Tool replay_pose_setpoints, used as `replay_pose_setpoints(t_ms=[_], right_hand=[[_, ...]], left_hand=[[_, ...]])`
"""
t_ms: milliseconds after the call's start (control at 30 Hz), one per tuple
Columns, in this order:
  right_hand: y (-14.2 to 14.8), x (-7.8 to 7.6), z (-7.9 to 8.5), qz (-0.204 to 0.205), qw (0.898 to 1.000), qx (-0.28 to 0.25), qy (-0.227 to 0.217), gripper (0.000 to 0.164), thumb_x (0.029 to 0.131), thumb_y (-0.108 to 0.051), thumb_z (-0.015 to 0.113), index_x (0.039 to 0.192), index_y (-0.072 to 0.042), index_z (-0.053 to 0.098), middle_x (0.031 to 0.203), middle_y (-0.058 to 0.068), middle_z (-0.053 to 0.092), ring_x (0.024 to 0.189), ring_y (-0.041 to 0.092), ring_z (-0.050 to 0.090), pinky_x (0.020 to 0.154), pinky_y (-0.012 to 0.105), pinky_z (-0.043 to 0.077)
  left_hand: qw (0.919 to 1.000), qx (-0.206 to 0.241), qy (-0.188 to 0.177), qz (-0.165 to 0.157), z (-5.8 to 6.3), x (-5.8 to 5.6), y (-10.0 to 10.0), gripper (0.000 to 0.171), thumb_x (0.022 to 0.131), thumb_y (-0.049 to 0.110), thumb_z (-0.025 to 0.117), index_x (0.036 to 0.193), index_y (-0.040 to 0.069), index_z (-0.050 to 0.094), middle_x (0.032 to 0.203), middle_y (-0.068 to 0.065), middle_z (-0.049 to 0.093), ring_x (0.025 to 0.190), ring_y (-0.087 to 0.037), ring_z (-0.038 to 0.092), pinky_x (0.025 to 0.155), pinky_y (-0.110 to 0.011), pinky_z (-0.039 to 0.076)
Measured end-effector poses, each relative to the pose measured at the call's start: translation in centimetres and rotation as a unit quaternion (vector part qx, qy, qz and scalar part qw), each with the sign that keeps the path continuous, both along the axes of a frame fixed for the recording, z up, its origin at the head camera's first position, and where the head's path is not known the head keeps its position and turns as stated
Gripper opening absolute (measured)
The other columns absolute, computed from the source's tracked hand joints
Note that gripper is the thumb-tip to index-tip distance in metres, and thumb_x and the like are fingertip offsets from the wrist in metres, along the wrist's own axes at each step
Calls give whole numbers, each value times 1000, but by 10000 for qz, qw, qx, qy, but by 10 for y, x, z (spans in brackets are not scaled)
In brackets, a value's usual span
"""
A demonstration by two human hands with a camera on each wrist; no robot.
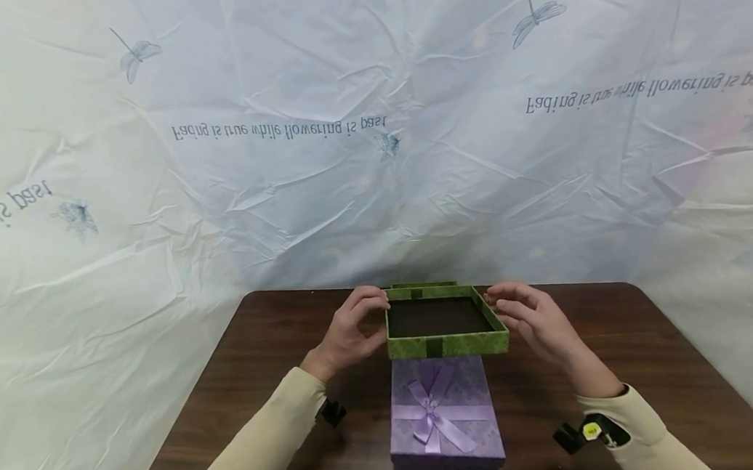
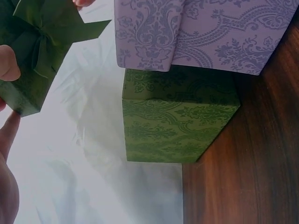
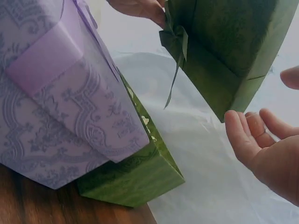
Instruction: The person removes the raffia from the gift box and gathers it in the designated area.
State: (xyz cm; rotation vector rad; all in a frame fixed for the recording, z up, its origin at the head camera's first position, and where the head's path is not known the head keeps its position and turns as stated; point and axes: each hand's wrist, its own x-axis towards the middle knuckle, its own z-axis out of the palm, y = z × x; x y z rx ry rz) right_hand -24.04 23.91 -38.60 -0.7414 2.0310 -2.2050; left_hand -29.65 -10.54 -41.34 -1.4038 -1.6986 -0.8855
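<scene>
Above the surface I hold the green lid upside down, hollow and empty, left hand gripping its edge; right hand open beside it. Purple box sits nearer me.

Green patterned cardboard box lid: held above the table, turned upside down, its dark inner face up and near level. A green ribbon bow sits on its outer face, which faces downward. Green patterned cardboard box base: stands on the brown wooden table, beneath and behind the raised lid. It is just behind a purple patterned box, apparently touching it.
</scene>
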Motion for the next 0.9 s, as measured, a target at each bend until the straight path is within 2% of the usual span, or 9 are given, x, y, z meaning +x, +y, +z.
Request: replay_pose_setpoints(t_ms=[133,233,367,533,767,900], right_hand=[[-2,1,4,-163,9969,227,-741,30,104,-17,48,127,1,52,120,-5,55,106,7,57,89,22,51],[-4,1,4,64,9940,55,-1094,25,104,-16,46,125,-6,55,119,-4,59,105,8,60,86,26,54],[-4,1,3,412,9899,-188,-1344,23,105,-15,42,123,-11,56,116,-1,65,105,12,65,85,30,56],[-5,0,3,775,9856,-464,-1431,28,106,-14,38,124,-9,59,118,0,67,106,15,65,86,30,56],[-5,-1,-1,1518,9605,-1061,-2078,40,107,-14,27,118,-12,65,117,4,67,105,18,65,87,32,56],[-6,-1,-3,1693,9531,-1236,-2184,43,108,-12,26,119,-10,67,116,6,68,101,19,67,85,32,57]], left_hand=[[10000,-4,60,-32,0,-1,0,32,77,-5,65,108,-4,59,111,-21,55,109,-28,55,89,-33,51],[9999,6,90,-70,0,0,0,29,80,-3,64,108,-4,59,111,-21,55,108,-29,55,89,-34,51],[9999,-50,143,-66,2,0,0,23,84,2,61,106,-5,60,111,-22,54,109,-28,54,89,-34,51],[9997,-106,221,-17,1,0,-2,26,79,-1,64,105,-6,60,111,-21,54,110,-29,54,90,-34,51],[9991,-202,373,-7,-2,0,-2,24,82,0,64,105,-4,59,111,-21,52,110,-31,53,93,-36,49],[9988,-224,429,-12,-4,-1,-1,21,85,2,61,105,-3,58,110,-21,52,111,-30,52,94,-36,48]])
